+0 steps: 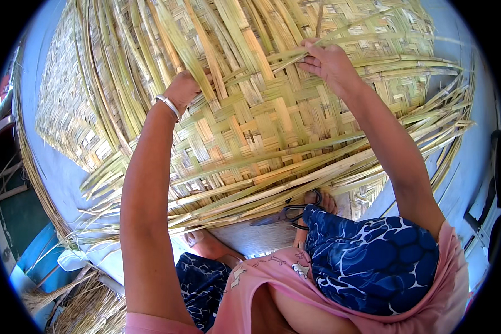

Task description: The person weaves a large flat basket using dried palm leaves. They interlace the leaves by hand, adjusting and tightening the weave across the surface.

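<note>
A large woven mat of flat pale green and yellow bamboo strips (250, 128) spreads over the floor in front of me. My left hand (182, 89), with a metal bangle on the wrist, presses down on upright loose strips near the mat's middle. My right hand (327, 60) pinches a thin green strip (367, 30) that runs across the weave toward the upper right. Loose strip ends fan out along the mat's near and right edges.
A second finished woven mat (61, 111) lies under the first at the left. A pair of scissors (286, 216) rests on the wooden board by my feet. A bundle of dry fibre (89, 306) sits at the lower left, by a blue object (39, 250).
</note>
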